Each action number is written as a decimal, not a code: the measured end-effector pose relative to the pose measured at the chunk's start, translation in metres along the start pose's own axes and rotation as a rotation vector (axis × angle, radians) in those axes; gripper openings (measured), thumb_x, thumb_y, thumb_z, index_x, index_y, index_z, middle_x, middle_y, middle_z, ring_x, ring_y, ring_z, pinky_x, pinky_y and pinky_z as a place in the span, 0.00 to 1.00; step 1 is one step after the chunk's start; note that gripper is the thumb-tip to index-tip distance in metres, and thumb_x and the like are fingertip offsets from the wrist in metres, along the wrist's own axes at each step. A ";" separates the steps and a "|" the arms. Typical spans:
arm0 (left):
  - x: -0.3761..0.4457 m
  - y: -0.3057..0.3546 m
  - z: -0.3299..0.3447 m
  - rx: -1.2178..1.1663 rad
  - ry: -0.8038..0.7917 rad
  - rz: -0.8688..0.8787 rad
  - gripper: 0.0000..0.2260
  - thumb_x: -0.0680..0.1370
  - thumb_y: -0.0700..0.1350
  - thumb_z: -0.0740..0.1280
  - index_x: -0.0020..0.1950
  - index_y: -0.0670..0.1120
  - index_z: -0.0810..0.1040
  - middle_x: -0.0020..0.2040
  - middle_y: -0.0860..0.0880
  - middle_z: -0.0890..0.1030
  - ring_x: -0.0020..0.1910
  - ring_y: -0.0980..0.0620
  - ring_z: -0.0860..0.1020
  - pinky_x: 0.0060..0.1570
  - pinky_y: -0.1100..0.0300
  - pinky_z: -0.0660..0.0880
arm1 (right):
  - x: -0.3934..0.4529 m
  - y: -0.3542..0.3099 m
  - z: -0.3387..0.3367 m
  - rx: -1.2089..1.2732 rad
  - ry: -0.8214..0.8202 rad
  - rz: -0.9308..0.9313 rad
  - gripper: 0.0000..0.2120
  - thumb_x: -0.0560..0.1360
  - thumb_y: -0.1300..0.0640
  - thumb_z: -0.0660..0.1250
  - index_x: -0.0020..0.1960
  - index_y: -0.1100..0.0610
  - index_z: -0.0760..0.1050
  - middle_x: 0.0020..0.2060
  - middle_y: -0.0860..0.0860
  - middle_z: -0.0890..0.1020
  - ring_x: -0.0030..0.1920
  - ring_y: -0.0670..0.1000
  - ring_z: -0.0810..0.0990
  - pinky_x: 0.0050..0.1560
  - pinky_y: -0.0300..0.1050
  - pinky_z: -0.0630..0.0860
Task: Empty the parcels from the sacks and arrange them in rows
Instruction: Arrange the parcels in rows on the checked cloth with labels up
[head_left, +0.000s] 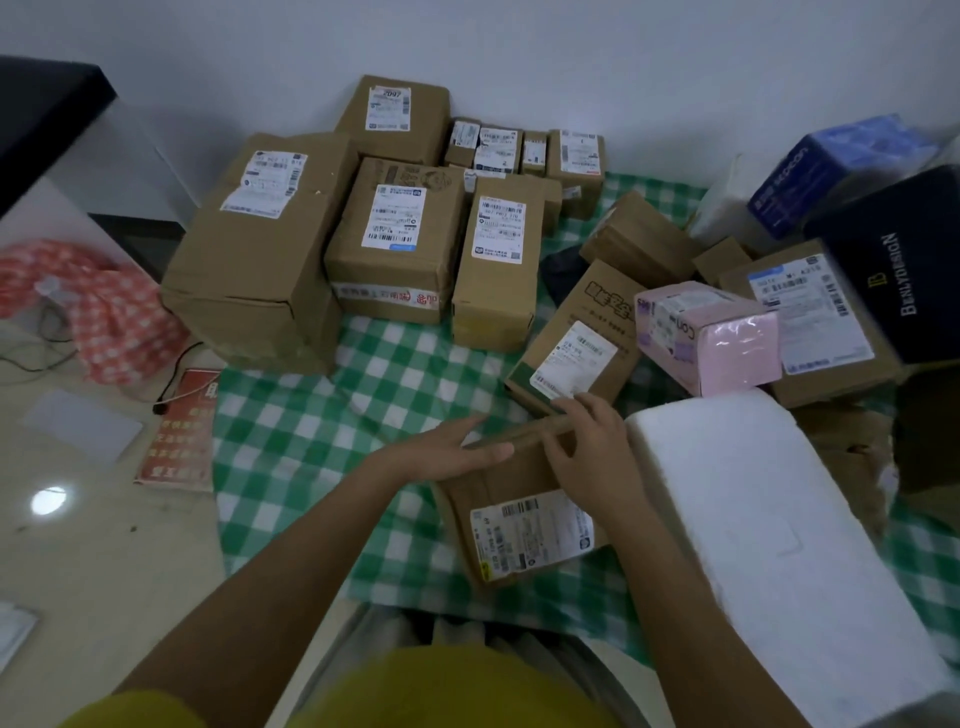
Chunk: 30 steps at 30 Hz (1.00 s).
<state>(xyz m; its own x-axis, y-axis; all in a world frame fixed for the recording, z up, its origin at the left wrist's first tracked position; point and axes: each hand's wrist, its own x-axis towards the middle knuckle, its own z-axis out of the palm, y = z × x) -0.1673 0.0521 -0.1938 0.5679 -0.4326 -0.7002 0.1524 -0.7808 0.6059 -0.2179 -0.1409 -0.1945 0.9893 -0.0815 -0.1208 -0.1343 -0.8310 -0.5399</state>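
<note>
I see my left hand (457, 449) flat and right hand (587, 447) curled, gripping the brown parcel (519, 514) on the checked cloth (311, 431).

Green checked cloth (311, 426), red booklet (179, 431), black cable (174, 376) on floor.

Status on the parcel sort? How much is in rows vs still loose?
Done: brown boxes stand in rough rows by the wall, such as the large box and the labelled box. In hand: the left hand rests flat on and the right hand grips a brown parcel. Left: a loose pile on the right, including the pink parcel and white foam box.
</note>
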 end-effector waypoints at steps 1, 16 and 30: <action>-0.002 -0.003 0.001 -0.015 0.021 -0.013 0.39 0.75 0.68 0.58 0.79 0.50 0.49 0.79 0.48 0.51 0.77 0.48 0.54 0.72 0.53 0.55 | -0.002 0.001 0.000 -0.006 -0.030 0.041 0.20 0.79 0.54 0.63 0.71 0.52 0.68 0.72 0.52 0.65 0.72 0.53 0.60 0.71 0.52 0.63; -0.020 -0.039 0.009 -0.315 0.221 -0.168 0.38 0.74 0.65 0.64 0.77 0.48 0.55 0.66 0.42 0.73 0.51 0.49 0.78 0.42 0.62 0.77 | 0.004 -0.021 0.013 0.081 0.015 0.027 0.19 0.78 0.51 0.62 0.69 0.48 0.68 0.67 0.48 0.70 0.70 0.52 0.64 0.68 0.57 0.67; -0.036 -0.098 -0.075 -0.001 0.655 -0.378 0.28 0.81 0.62 0.50 0.69 0.42 0.70 0.66 0.40 0.74 0.64 0.43 0.74 0.62 0.52 0.69 | 0.077 -0.101 0.045 0.485 -0.104 -0.030 0.23 0.79 0.57 0.63 0.73 0.48 0.65 0.75 0.47 0.61 0.73 0.48 0.62 0.69 0.45 0.65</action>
<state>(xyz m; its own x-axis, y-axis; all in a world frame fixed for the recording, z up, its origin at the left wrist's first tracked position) -0.1425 0.1782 -0.1997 0.8415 0.2208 -0.4932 0.4323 -0.8225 0.3695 -0.1304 -0.0387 -0.1868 0.9856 0.0147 -0.1685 -0.1411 -0.4781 -0.8669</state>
